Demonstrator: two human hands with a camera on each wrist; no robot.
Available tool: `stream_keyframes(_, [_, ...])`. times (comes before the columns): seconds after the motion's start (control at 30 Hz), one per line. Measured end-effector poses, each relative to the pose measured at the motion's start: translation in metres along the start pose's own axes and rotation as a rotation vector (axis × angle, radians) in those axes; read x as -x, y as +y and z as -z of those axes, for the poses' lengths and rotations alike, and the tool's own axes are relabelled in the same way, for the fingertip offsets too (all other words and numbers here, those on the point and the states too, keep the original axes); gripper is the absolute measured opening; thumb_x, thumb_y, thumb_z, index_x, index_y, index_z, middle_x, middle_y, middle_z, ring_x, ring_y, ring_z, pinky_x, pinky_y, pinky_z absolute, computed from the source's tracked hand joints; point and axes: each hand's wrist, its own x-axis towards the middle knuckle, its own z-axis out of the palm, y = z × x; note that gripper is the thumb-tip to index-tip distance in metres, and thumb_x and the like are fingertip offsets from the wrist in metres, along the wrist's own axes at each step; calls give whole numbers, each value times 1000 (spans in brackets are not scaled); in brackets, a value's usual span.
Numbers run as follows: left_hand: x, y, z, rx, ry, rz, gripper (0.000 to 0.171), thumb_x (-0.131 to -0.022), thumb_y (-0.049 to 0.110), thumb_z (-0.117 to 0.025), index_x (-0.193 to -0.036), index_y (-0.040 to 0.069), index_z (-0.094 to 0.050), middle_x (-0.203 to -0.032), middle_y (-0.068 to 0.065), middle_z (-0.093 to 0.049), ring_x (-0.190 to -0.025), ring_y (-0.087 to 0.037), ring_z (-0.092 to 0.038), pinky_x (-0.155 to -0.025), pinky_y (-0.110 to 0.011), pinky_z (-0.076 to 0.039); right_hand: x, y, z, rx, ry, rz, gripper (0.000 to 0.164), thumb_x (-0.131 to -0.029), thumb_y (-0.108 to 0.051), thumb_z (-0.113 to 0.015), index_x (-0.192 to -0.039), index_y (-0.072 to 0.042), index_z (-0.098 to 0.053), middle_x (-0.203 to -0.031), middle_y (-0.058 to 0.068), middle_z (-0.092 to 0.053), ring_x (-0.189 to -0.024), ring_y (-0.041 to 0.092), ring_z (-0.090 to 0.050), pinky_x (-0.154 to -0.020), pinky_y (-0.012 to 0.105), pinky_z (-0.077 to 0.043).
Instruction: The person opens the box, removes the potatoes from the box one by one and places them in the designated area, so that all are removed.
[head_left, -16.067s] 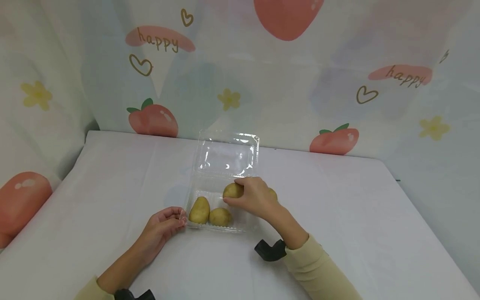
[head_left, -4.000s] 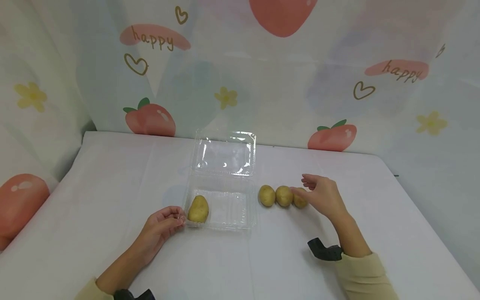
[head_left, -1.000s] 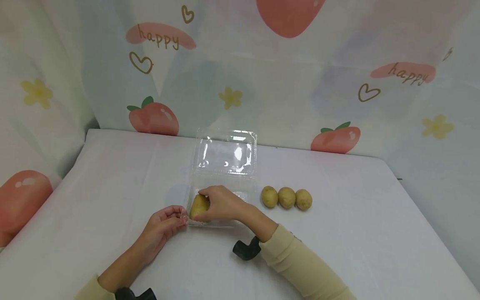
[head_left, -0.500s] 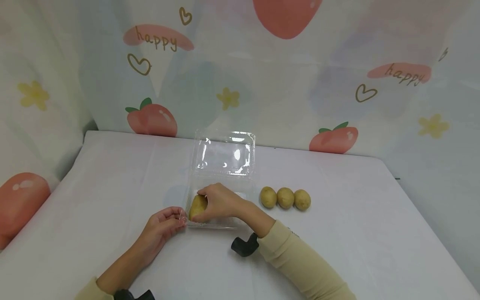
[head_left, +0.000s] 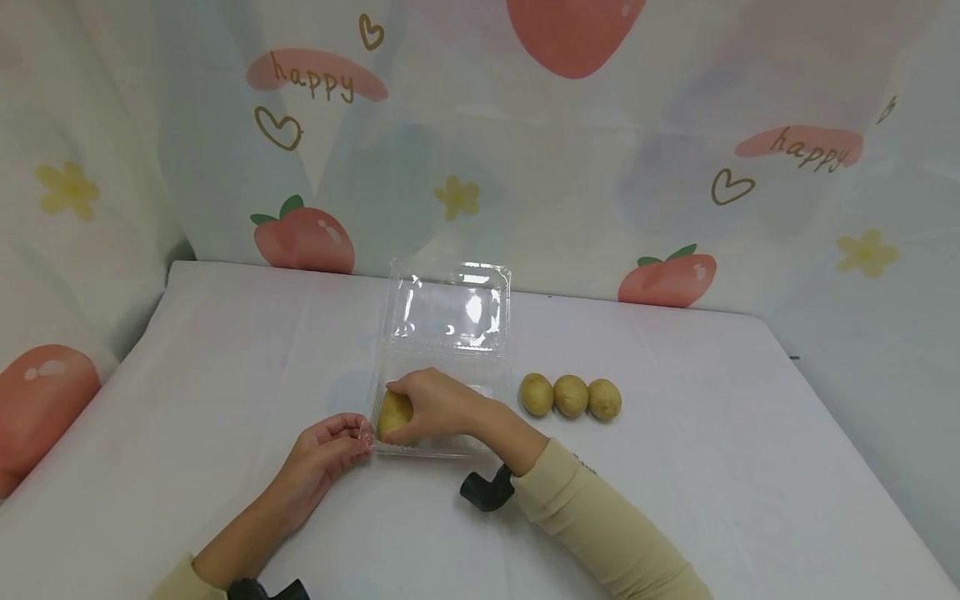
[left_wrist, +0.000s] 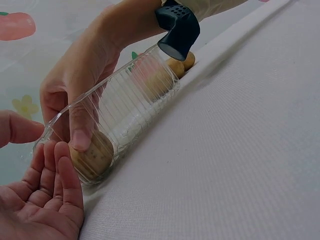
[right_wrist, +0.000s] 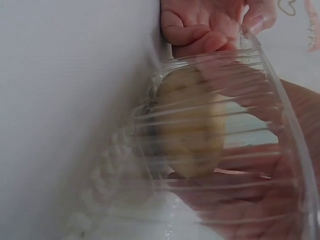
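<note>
A clear plastic clamshell box (head_left: 423, 455) stands with its lid raised at the back. One yellow-brown potato (head_left: 394, 415) sits in its left front corner. My right hand (head_left: 442, 406) reaches into the box and grips this potato between thumb and fingers, covering part of it. At the same corner, my left hand (head_left: 330, 450) pinches the box rim. The left wrist view shows the right thumb against the potato (left_wrist: 97, 157) behind the ribbed wall. From the right wrist, the potato (right_wrist: 187, 125) appears blurred through the plastic.
Three more potatoes (head_left: 572, 396) lie in a touching row on the white tablecloth (head_left: 675, 467), right of the box. A printed curtain (head_left: 540, 183) hangs behind the table. Each wrist carries a black mount (head_left: 487, 489).
Earlier, several potatoes were in the box; three now lie outside in a row. My right hand left that row and took hold of the remaining potato. My left hand stayed on the rim.
</note>
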Motion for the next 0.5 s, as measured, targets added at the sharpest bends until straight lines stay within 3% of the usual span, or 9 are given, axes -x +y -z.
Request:
stream_keyframes(0.23, [-1, -2, 1, 7, -7, 2, 17, -84, -4, -50, -100, -8, -46, -88, -5, -53, -81, -11, -54, -78, -23, -48, -2, 0, 3, 38, -43, 20, 51, -73, -26, -76, -112, 3, -59, -78, -5, -56, -68, 7, -50, -58, 15, -42])
stream_keyframes(0.5, [0, -1, 1, 0, -6, -9, 16, -84, -5, -50, -99, -7, -47, -86, -5, -54, -81, -11, -54, -77, -23, -48, -4, 1, 3, 40, -39, 78, 34, -70, -23, -76, -93, -4, -60, -71, -5, -52, -65, 6, -48, -56, 15, -41])
